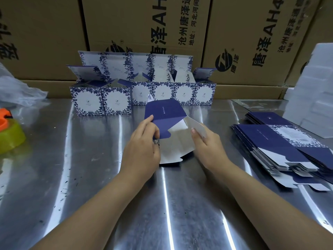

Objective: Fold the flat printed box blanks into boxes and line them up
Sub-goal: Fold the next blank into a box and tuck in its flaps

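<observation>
Navy-and-white printed cardboard box blank at middle of steel worktop, half opened between both grips. Left hand pinches navy flap; right hand pinches white side panel. Long axis runs away from person, toward row of folded floral boxes at far edge.

Shiny metal table, folded boxes in rows, stack of flat blanks, tape roll, white foam blocks
</observation>
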